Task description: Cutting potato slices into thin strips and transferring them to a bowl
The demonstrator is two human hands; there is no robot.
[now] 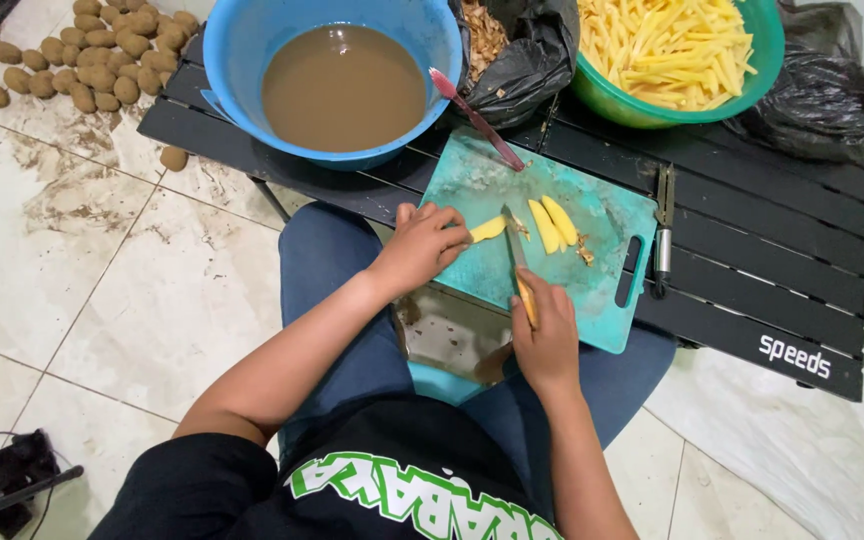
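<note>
Teal cutting board [592,300] at 12 o'clock carries the potato piece [488,229]; left hand [422,245] pins it, right hand [549,340] closed around a knife [515,245]. Two slices [553,224] lie cut; green bowl [642,105] is full of strips, whole potatoes [92,60] wait at 10 o'clock.

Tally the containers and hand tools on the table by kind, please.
Bowls: 2 - blue bowl, green bowl
Black bags: 2 - one, one
Cutting board: 1
Knives: 2 - red-handled knife, knife in right hand
Peeler: 1
Total: 8
</note>
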